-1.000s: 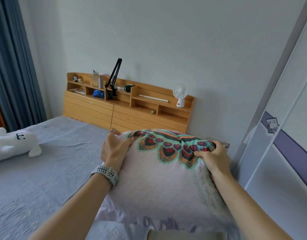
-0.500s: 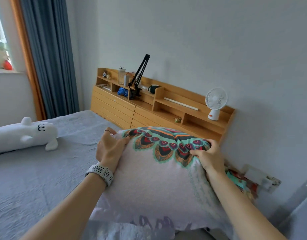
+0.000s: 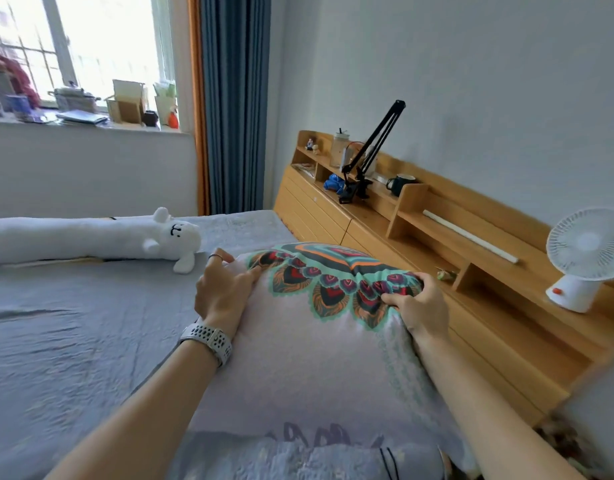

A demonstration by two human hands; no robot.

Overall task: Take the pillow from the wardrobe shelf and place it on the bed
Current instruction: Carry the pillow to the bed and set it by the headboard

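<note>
Over the grey quilted bed (image 3: 73, 341) beside the wooden shelved headboard (image 3: 437, 244), the left hand (image 3: 222, 292) and right hand (image 3: 419, 306) are gripping the pale peacock-patterned pillow (image 3: 316, 358), now swung further bedward than a second ago, nearly placed.

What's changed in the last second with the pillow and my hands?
The view swung left: the wardrobe door left the frame, and the window and curtain came in. The pillow now sits over the bed, close beside the headboard shelf. Nothing was let go: the left hand still presses its left edge and the right hand still pinches its patterned top. The plush toy stayed put.
</note>
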